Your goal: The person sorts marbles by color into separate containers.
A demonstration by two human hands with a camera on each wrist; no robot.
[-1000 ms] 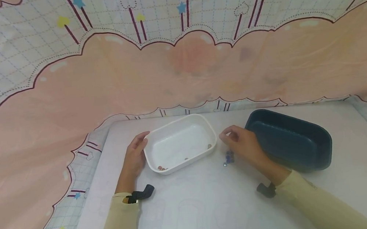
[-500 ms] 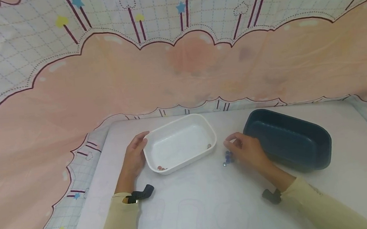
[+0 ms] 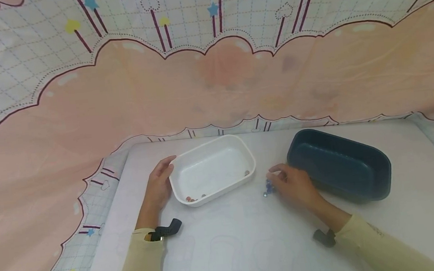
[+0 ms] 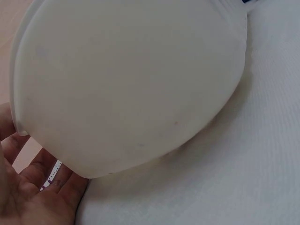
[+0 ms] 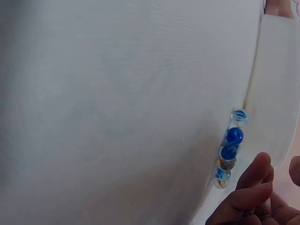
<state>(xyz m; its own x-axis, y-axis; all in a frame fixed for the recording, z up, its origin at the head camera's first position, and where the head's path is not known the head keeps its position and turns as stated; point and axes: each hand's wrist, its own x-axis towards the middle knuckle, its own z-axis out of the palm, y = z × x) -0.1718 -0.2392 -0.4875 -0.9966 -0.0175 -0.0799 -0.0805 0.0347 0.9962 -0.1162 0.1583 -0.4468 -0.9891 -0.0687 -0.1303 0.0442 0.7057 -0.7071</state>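
A white rectangular tray [image 3: 212, 169] stands left of centre in the head view. My left hand [image 3: 159, 184] grips its left end, thumb at the rim; the left wrist view shows the fingers [image 4: 35, 171] against the tray's outer wall. Several small orange-brown marbles [image 3: 190, 199] lie in its near left corner, with single marbles along the near side. Right of the tray, a cluster of glass marbles [image 5: 229, 151], mostly blue, lies on the table. My right hand [image 3: 294, 185] hovers right beside them, fingers bent loosely, nothing visible in its grasp.
A dark blue deep tray [image 3: 339, 165] stands just beyond and right of the right hand, with no contents visible. White cloth covers the table [image 3: 228, 248]. A patterned curtain [image 3: 212, 83] hangs behind the table's far edge.
My right hand has come down and nearer, from beside the white tray's right edge to the marble cluster. One marble inside the white tray has rolled left. The left hand stays put.
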